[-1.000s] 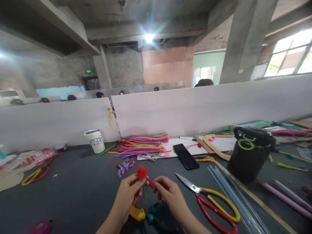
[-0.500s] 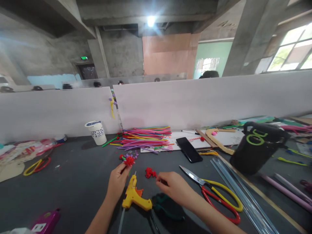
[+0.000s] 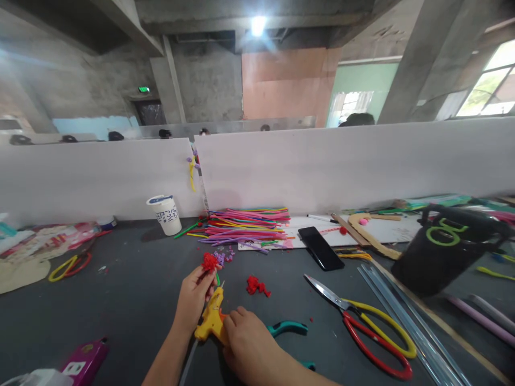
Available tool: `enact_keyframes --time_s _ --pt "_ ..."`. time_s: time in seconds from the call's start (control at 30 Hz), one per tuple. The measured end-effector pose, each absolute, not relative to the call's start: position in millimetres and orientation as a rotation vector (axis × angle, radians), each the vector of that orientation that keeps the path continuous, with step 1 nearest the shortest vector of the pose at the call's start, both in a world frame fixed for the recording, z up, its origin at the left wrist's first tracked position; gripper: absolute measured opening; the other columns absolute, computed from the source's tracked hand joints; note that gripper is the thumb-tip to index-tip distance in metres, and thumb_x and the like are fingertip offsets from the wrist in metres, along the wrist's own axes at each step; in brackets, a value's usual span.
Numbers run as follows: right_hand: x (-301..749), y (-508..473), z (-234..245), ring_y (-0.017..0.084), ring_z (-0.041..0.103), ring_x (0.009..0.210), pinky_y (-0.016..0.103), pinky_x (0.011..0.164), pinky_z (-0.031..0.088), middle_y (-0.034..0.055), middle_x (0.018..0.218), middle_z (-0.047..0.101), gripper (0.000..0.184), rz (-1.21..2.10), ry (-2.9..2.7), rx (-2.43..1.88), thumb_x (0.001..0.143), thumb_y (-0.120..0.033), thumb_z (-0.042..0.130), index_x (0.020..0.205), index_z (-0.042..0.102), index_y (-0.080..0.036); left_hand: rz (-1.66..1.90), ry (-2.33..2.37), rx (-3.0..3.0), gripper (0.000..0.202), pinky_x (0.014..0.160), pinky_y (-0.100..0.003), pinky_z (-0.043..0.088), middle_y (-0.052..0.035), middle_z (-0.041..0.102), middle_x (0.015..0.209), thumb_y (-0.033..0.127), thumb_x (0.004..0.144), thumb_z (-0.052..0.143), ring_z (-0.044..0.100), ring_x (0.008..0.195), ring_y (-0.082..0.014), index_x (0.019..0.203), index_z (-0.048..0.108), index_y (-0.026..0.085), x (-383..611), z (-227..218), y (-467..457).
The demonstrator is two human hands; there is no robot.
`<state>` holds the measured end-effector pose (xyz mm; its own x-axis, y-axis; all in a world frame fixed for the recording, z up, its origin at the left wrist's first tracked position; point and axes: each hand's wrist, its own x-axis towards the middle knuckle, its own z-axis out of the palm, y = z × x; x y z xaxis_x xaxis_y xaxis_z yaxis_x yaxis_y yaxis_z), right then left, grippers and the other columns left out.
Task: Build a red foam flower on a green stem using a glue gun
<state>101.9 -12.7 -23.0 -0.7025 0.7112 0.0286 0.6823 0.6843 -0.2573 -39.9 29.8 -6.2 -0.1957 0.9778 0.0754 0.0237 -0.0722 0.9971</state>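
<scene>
My left hand (image 3: 193, 297) is closed in a pinch on the green stem of a small red fuzzy flower (image 3: 210, 262), held just above the dark table. My right hand (image 3: 245, 346) is curled round the handle of a yellow glue gun (image 3: 210, 319) that lies on the table, its nozzle pointing toward the flower. A loose red fuzzy piece (image 3: 256, 286) lies on the table just right of the gun's tip. A teal-handled tool (image 3: 287, 328) pokes out from under my right hand.
Red and yellow scissors (image 3: 362, 325) lie to the right, then clear glue sticks (image 3: 406, 317) and a black bucket (image 3: 440, 254). A pile of coloured pipe cleaners (image 3: 245, 227), a phone (image 3: 321, 247) and a paper cup (image 3: 164, 214) sit by the white partition (image 3: 330, 166). A magenta object (image 3: 82, 362) lies near left.
My right hand let go of the red piece, which now lies on the table, and moved left onto the glue gun's handle. My left hand kept the flower near the nozzle.
</scene>
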Motion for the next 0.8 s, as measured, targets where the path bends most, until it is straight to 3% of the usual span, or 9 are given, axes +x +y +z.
enact_keyframes --time_s 0.17,0.27,0.37,0.5,0.63,0.8 --pt "100 -18 -21 0.025 0.058 0.091 0.032 0.075 0.043 0.0109 0.097 0.067 0.025 0.386 -2.794 -1.105 0.08 -0.03 0.063 0.097 0.063 -0.011 1.328 1.274 1.215 0.028 0.042 -0.019 0.035 0.003 0.055 0.058 0.04 0.07 0.065 0.045 0.046 -0.0091 0.083 0.069 0.015 -36 0 28" --pt "120 -19 -11 0.021 0.058 0.092 0.029 0.077 0.043 0.0064 0.102 0.065 0.022 0.413 -2.752 -1.159 0.081 -0.028 0.059 0.099 0.061 -0.016 1.308 1.276 1.254 0.027 0.045 -0.021 0.038 0.0014 0.058 0.06 0.039 0.071 0.064 0.048 0.048 -0.0102 0.081 0.07 0.015 -36 7 28" --pt "152 -19 -4 0.029 0.057 0.096 0.039 0.08 0.042 0.0111 0.102 0.064 0.024 0.415 -2.699 -1.327 0.074 -0.022 0.06 0.097 0.063 -0.014 1.281 1.292 1.312 0.026 0.043 -0.021 0.036 0.0008 0.057 0.06 0.039 0.07 0.066 0.047 0.048 -0.0108 0.076 0.072 0.015 -37 16 26" --pt "183 -17 -11 0.035 0.054 0.098 0.046 0.081 0.04 0.0178 0.104 0.061 0.03 0.478 -2.619 -1.48 0.067 -0.017 0.06 0.095 0.064 -0.01 1.255 1.284 1.399 0.021 0.048 -0.021 0.04 -0.004 0.063 0.078 0.037 0.068 0.069 0.052 0.058 -0.0128 0.071 0.074 0.017 -35 20 20" --pt "190 -14 -20 0.032 0.053 0.095 0.044 0.083 0.039 0.0134 0.099 0.06 0.022 0.644 -2.46 -1.483 0.062 -0.019 0.06 0.083 0.064 -0.014 1.191 1.239 1.444 0.024 0.043 -0.023 0.04 -0.0042 0.064 0.069 0.037 0.072 0.065 0.049 0.048 -0.0123 0.076 0.075 0.016 -29 15 12" --pt "198 -6 -17 0.025 0.053 0.087 0.038 0.081 0.039 0.0073 0.089 0.058 0.013 1.005 -2.027 -1.451 0.065 -0.026 0.056 0.075 0.059 -0.017 1.193 1.187 1.525 0.023 0.057 -0.027 0.048 -0.0054 0.065 0.074 0.036 0.076 0.063 0.057 0.06 -0.0165 0.079 0.076 0.018 -27 14 -2"
